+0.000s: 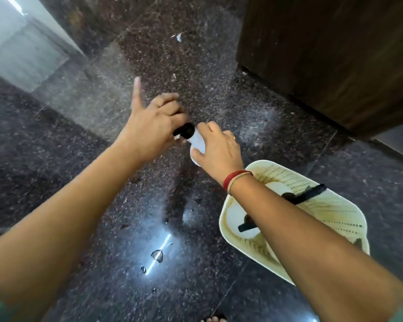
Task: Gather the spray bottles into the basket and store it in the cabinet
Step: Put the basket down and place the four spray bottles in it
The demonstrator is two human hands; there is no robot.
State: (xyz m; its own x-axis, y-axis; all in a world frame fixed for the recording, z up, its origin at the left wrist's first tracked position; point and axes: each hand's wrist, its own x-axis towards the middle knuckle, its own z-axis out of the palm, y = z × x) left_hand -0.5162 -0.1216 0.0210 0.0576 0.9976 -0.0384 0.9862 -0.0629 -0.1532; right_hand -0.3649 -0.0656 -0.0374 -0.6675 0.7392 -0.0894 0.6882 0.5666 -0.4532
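A white spray bottle (198, 142) with a black spray head stands on the dark granite floor at mid-frame. My right hand (219, 149) wraps around its white body. My left hand (155, 122) grips the black head from the left, with the index finger pointing up. A cream perforated basket (335, 210) sits on the floor at the lower right, under my right forearm. Inside it stand two white spray bottles (240, 217) with black heads, partly hidden by my arm.
A dark wooden cabinet (335, 54) rises at the upper right, its base close to the basket. A pale wall or door edge (16, 43) lies at the upper left. Water drops (157, 255) glint on the floor near me. My toes (213, 319) show at the bottom edge.
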